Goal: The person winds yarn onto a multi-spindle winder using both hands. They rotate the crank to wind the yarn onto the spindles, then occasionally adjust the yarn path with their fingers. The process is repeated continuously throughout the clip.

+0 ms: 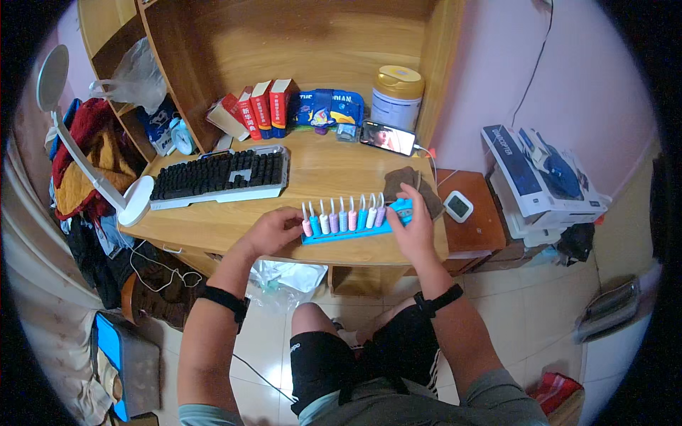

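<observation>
A children's bead counting rack (346, 234) with a blue plastic base lies near the desk's front edge. Its row of white looped rods carries pink, blue, white and purple beads low down by the base. My right hand (414, 228) grips the rack's blue right end, thumb in front and fingers over the far side. At the opposite end, my left hand (274, 231) has its curled fingertips against the first rod's pink beads (307, 228); whether they pinch anything is hidden. A brown cloth (407, 182) lies just behind my right hand.
Left of the rack are a black-and-white keyboard (221, 175) and a white desk lamp (136, 202). Red dictionaries (261, 109), a blue pencil case (330, 109), a gold-lidded tin (397, 98) and a propped-up phone (388, 138) line the back. A digital thermometer (458, 206) sits right.
</observation>
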`<state>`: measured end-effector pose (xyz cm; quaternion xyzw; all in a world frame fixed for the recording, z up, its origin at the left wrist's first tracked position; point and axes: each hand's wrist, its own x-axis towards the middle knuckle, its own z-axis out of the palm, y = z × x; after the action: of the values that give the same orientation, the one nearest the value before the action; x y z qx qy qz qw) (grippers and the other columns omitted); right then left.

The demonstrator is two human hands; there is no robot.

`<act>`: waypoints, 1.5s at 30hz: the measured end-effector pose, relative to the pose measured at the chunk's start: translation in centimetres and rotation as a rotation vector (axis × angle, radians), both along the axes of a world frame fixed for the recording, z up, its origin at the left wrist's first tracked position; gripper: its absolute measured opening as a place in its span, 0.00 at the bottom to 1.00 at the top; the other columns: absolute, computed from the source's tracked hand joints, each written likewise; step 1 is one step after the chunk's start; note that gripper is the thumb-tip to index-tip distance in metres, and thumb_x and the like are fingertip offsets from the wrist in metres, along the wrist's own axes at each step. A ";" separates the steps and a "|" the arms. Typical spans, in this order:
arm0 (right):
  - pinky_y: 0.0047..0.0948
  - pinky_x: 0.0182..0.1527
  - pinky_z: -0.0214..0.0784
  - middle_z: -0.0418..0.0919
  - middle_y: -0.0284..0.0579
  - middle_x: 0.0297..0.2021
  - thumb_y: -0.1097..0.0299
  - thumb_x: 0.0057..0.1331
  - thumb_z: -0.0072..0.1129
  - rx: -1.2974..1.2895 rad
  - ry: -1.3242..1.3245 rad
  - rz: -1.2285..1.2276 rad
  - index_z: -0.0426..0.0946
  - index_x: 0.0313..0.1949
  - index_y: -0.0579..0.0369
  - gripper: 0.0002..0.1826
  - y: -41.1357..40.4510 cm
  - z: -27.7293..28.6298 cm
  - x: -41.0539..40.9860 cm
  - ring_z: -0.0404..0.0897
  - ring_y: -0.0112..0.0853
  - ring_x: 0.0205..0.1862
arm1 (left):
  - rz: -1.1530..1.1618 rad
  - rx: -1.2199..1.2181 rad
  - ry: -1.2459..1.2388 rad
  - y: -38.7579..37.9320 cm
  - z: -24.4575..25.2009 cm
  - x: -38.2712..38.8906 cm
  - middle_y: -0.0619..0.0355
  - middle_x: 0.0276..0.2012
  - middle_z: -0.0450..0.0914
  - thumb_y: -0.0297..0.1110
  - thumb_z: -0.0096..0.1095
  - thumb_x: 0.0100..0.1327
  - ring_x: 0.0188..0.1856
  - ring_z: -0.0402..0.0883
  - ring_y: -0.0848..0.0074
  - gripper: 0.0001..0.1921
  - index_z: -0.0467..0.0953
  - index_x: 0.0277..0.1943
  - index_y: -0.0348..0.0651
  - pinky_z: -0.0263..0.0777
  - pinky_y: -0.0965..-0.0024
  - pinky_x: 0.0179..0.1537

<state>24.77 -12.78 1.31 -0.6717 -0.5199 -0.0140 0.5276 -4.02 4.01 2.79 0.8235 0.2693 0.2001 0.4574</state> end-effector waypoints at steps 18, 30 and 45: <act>0.46 0.56 0.73 0.82 0.51 0.52 0.65 0.62 0.70 0.023 0.030 -0.005 0.70 0.65 0.52 0.32 0.2 -0.1 0.1 0.81 0.48 0.54 | 0.063 0.123 0.055 -0.8 0.4 1.0 0.48 0.41 0.86 0.31 0.67 0.66 0.43 0.87 0.62 0.12 0.81 0.50 0.36 0.79 0.64 0.48; 0.47 0.57 0.71 0.82 0.53 0.50 0.67 0.62 0.69 0.041 0.000 -0.009 0.70 0.63 0.55 0.30 -0.4 0.7 -0.1 0.80 0.50 0.53 | 0.088 0.037 0.000 -1.7 1.1 1.2 0.49 0.42 0.87 0.30 0.67 0.69 0.44 0.87 0.71 0.13 0.80 0.52 0.32 0.80 0.67 0.48; 0.47 0.57 0.71 0.81 0.52 0.50 0.68 0.63 0.68 0.045 0.070 0.009 0.71 0.63 0.53 0.29 0.0 1.1 -0.5 0.80 0.50 0.53 | -0.202 0.031 0.064 0.2 2.8 0.2 0.53 0.44 0.85 0.31 0.65 0.72 0.48 0.83 0.74 0.14 0.80 0.57 0.39 0.77 0.67 0.51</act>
<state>24.31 -12.75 2.41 -0.6574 -0.5037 0.0003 0.5604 -3.80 4.19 5.60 0.8594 0.1963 0.1307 0.4537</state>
